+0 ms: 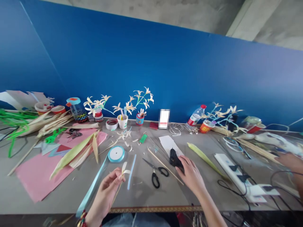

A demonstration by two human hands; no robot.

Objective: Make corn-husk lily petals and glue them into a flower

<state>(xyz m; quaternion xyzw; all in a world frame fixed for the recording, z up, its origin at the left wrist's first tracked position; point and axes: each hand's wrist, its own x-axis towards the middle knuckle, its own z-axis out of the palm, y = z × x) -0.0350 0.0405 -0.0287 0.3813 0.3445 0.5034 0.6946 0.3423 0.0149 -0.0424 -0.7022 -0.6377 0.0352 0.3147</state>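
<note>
My left hand (110, 186) pinches the stem of a small pale flower (124, 169), whose petals stick up above the fingertips. On the right, my right hand (191, 174) lies over the back of a black glue gun (174, 158), fingers round its near end; part of it is hidden under them. The gun's nose rests by a white paper (167, 143). Black-handled scissors (155, 173) lie open between the hands, beside a thin wooden stick (164, 164). A pale blue glue stick (132, 171) lies just right of the flower. A blue ribbon roll (116, 154) is behind my left hand.
Pink paper (42, 176) and husks (73, 156) cover the left. Cups with flowers (122, 122) stand along the blue wall (151, 63). A green husk (204, 159) and power strip (239, 176) with cables lie right. Another person's hand (290, 162) is at the far right.
</note>
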